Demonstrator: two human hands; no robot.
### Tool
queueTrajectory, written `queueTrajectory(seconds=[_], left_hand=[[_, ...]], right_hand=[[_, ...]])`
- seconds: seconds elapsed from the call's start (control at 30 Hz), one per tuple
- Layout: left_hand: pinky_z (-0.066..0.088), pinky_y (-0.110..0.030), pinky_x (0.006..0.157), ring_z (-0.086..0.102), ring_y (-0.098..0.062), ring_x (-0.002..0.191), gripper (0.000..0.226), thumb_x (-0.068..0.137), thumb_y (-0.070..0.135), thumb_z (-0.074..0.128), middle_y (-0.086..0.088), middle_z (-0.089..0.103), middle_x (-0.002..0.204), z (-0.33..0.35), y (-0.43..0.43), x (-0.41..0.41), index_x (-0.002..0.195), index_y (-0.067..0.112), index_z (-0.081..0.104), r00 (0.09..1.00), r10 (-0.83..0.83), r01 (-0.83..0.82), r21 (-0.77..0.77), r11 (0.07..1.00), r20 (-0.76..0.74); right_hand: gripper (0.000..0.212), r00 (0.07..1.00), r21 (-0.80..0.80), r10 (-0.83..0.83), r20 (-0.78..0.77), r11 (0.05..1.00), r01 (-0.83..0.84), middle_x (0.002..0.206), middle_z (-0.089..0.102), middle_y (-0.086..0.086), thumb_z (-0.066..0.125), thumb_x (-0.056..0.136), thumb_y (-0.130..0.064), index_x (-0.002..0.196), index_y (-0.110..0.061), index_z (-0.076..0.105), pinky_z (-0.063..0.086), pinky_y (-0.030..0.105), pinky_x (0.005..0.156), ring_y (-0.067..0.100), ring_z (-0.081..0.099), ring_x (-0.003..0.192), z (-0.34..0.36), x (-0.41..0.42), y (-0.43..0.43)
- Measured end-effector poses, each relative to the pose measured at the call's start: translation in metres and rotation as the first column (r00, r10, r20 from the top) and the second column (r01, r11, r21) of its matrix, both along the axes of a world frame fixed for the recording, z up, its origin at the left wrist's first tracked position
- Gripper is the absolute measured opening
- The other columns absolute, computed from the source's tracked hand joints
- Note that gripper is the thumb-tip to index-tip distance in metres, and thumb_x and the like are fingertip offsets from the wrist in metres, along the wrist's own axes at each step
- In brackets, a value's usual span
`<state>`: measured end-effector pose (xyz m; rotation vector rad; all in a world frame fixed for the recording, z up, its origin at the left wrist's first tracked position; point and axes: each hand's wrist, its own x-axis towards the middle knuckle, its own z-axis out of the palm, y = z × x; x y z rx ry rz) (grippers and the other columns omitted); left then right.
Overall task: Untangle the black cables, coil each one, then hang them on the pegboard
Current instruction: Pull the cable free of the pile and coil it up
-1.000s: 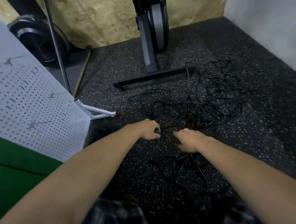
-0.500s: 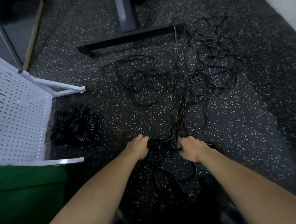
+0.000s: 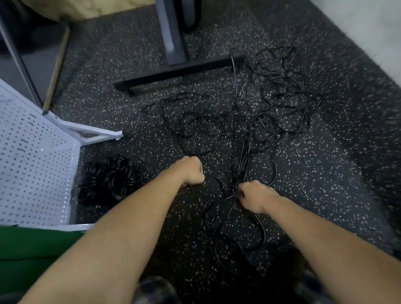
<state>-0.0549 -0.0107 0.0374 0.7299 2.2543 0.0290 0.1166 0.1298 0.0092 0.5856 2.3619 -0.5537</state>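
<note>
Left hand (image 3: 192,171) is farther out than half a second ago, and the gap to the right hand (image 3: 256,199) is wider.

Head view now: the cables (image 3: 258,115) sprawl in a loose tangle on the near side of the stand (image 3: 178,73), spreading toward its right end, and one strand crosses the bar there. From the hands the tangle lies straight ahead and a touch right. Its gathered strands run in one long line from the stand side back into the right hand, so that hand is the nearer. It is fisted round the bundle, knuckles up. The left hand is a fist too and seems to pinch a strand beneath it, though blur hides the grip. Both forearms reach forward and down.

A heap of coils (image 3: 107,178) sits near-left of the stand, with the pegboard (image 3: 19,163) farther left again. My read: draw the bundle back, away from the stand.
</note>
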Motion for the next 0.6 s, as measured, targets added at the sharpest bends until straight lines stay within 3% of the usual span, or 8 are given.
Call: queueTrajectory(seconds=[0.13,0.23,0.33,0.4,0.5,0.6], left_hand=[[0.064,-0.032,0.066,0.073,-0.025,0.081,0.019,0.098,0.012,0.064,-0.006,0.067,0.091,0.092,0.001,-0.006,0.114,0.011,0.073,0.999,0.018,-0.015,0.107,0.994,-0.026],[0.055,-0.027,0.054,0.068,-0.019,0.060,0.015,0.099,0.014,0.066,-0.001,0.067,0.075,0.157,0.000,0.001,0.113,0.012,0.069,0.995,0.017,0.009,0.254,0.967,-0.099],[0.058,-0.032,0.059,0.073,-0.027,0.071,0.014,0.098,0.019,0.070,-0.001,0.071,0.090,0.207,-0.001,0.021,0.111,0.016,0.067,0.989,-0.011,0.067,0.385,0.920,-0.145],[0.060,-0.034,0.067,0.073,-0.025,0.078,0.015,0.096,0.022,0.073,-0.001,0.072,0.102,0.231,-0.004,0.035,0.109,0.017,0.066,0.982,-0.057,0.137,0.471,0.872,-0.180],[0.048,-0.028,0.073,0.065,-0.013,0.081,0.017,0.092,0.027,0.077,0.003,0.070,0.102,0.250,-0.015,0.053,0.103,0.023,0.064,0.937,-0.108,0.282,0.540,0.793,-0.332],[0.051,-0.029,0.084,0.066,-0.011,0.095,0.022,0.090,0.032,0.080,0.009,0.071,0.103,0.254,-0.028,0.064,0.106,0.023,0.067,0.906,-0.152,0.371,0.570,0.733,-0.395]], right_hand=[[0.029,0.989,-0.060,-0.058,-0.137,0.997,0.050,0.123,0.066,0.014,0.048,0.104,-0.022,0.126,-0.016,0.066,0.055,0.037,0.085,0.033,0.067,0.100,0.060,-0.006,0.014],[0.041,0.934,-0.251,-0.255,-0.249,0.949,0.192,0.112,0.073,0.019,0.042,0.111,-0.034,0.128,-0.005,0.066,0.054,0.033,0.073,0.033,0.073,0.098,0.117,-0.010,0.019],[0.067,0.798,-0.637,-0.574,-0.181,0.687,0.350,0.110,0.078,0.014,0.026,0.111,-0.056,0.124,-0.004,0.066,0.057,0.034,0.075,0.026,0.073,0.097,0.180,-0.015,0.014],[0.067,0.724,-0.750,-0.667,-0.175,0.566,0.341,0.100,0.080,0.011,0.032,0.107,-0.061,0.117,-0.005,0.068,0.057,0.036,0.076,0.025,0.074,0.096,0.218,-0.019,0.012],[0.045,0.669,-0.767,-0.701,-0.246,0.563,0.308,0.098,0.079,0.007,0.059,0.104,-0.043,0.119,-0.002,0.070,0.059,0.036,0.081,0.020,0.074,0.093,0.257,-0.020,0.011],[0.020,0.625,-0.772,-0.728,-0.283,0.559,0.301,0.099,0.078,0.011,0.064,0.102,-0.018,0.109,-0.001,0.071,0.059,0.034,0.080,0.021,0.074,0.089,0.274,-0.021,0.003]])
